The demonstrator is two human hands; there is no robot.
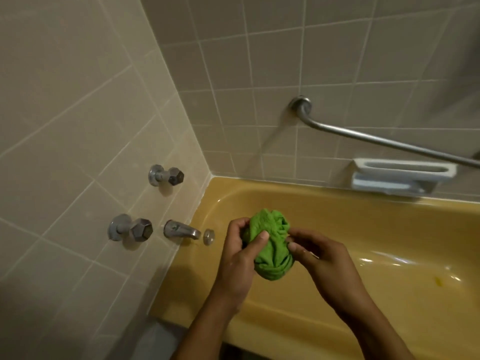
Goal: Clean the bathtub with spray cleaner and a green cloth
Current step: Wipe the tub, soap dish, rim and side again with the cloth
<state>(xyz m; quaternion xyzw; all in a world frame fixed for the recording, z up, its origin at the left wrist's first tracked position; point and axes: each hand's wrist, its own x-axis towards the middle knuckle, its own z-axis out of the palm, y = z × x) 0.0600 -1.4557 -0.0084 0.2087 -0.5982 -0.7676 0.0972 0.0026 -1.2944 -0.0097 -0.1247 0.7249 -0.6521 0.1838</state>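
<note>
Over the near rim, the left hand (237, 255) and right hand (320, 253) both curl their fingers round the one bunched green cloth (271, 246) above the one yellow bathtub (337, 206), where a slackened grip could drop it, with two tap handles (141, 229), one spout (183, 229), one soap dish (400, 175) and one grab rail (376, 139) beyond.

Bunched green cloth (271, 246) over yellow bathtub (363, 229), possibly damp.

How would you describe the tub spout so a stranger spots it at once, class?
Find the yellow bathtub, then the tiled wall at its left end. Low on that wall, nearest the rim, is the spout. Unlike the lower handle and the upper handle, both faceted knobs, it is a smooth metal nose.
</note>
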